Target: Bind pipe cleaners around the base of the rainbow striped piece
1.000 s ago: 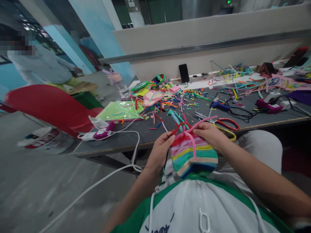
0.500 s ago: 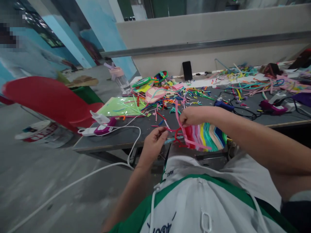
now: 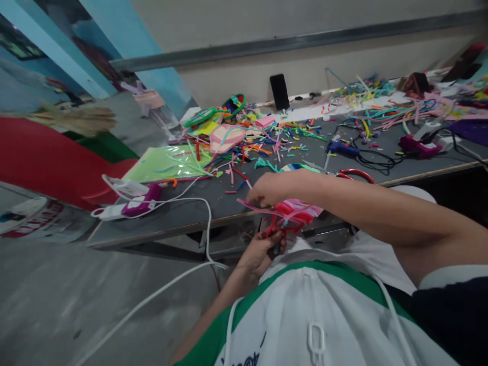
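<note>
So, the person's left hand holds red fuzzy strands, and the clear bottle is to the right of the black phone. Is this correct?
Not quite: the head view shows the clear bottle to the left of the black phone, not to the right. The left hand does hold red fuzzy strands.

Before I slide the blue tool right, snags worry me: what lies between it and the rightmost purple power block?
In the head view, looped black cable and small scraps lie between the blue tool and purple power block.
</note>
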`<state>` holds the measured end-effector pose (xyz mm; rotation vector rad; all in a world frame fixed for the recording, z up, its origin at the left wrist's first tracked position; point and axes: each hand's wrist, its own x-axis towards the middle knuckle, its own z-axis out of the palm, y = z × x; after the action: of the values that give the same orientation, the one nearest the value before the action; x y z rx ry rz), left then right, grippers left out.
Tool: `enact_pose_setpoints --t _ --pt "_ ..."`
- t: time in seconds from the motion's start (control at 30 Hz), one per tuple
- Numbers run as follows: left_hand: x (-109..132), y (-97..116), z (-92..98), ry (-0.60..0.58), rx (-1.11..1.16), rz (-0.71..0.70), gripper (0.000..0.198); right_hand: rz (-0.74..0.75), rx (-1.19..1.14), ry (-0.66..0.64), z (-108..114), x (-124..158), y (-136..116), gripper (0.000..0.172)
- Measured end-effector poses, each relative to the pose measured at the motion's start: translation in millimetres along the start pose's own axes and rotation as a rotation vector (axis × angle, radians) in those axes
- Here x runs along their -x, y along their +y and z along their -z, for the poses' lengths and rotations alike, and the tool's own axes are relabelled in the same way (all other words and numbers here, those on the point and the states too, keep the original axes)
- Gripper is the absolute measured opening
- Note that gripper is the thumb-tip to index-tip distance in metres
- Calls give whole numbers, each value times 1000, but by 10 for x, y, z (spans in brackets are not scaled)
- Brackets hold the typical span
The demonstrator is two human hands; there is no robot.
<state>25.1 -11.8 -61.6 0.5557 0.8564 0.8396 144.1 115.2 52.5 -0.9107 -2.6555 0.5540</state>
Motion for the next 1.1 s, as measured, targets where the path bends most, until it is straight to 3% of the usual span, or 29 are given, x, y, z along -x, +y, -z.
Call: enact_pose_setpoints --t 0.03,0.07,0.17,0.23,0.3,0.33,0.4,0.47,0.53,0.67,0.87,1.1 --pt "-5 -15 -8 -11 36 9 22 89 -45 0 71 58 -8 34" --pt "-11 -31 -17 -33 56 12 21 111 -95 133 148 148 -23 33" --pt "-51 -92 -48 -111 55 -4 19 27 -335 677 303 623 -65 26" --pt "-89 -141 -66 -116 39 -30 18 -95 -543 910 241 1050 -58 21" --pt "-124 -190 -88 -83 19 -44 19 -270 -728 1030 5 1466 -17 13" --pt "-138 -212 -101 -72 14 -47 20 -363 -831 1028 -166 1643 9 9" --pt "-157 -248 -136 -83 6 -64 21 -555 -1052 894 -545 1895 56 7" --pt "-168 -272 -179 -113 7 -110 21 -721 -1236 781 -869 1996 73 13" --pt "-177 -287 -222 -117 13 -137 25 -749 -1366 744 -1045 1970 61 22" --pt "-197 -309 -261 -35 21 -103 40 -652 -1339 723 -1008 1766 28 27" --pt "-156 -316 -196 2 -121 -42 51 -656 -1153 744 -876 1566 21 27" --pt "-88 -228 -181 -57 -301 -187 41 -575 -1315 781 -911 1581 -20 21"
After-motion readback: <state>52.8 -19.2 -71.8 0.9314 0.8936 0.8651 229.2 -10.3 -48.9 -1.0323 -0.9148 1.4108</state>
